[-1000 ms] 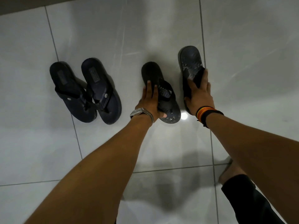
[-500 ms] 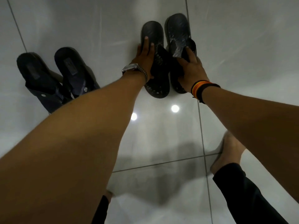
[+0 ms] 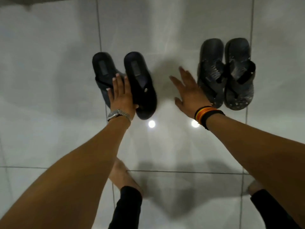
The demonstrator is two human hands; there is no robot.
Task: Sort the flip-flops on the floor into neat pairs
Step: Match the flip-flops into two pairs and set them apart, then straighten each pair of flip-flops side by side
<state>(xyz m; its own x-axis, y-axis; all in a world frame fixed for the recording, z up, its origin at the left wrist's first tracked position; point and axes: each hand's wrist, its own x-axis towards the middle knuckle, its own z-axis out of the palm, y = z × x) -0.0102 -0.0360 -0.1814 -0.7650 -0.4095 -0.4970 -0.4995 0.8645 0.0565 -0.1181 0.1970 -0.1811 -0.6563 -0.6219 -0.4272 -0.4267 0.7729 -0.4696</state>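
Two pairs of dark flip-flops lie on the white tiled floor. The left pair is smooth and dark blue: one sandal on the left, its mate to the right, tilted and overlapping. My left hand, with a silver watch, rests flat on this pair, fingers spread across the left sandal's strap. The right pair is scuffed and grey-black: one sandal and its mate lie side by side, parallel. My right hand, wearing striped wristbands, hovers with fingers spread between the pairs, just left of the scuffed pair, holding nothing.
Glossy white floor tiles with grey grout lines reflect two ceiling lights near my wrists. My bare feet and black trouser legs show at the bottom. A dark wall base runs along the top left edge.
Both hands have let go of the scuffed pair, which now lies side by side. My left hand has moved over onto the blue pair; my right hand has pulled away leftward.
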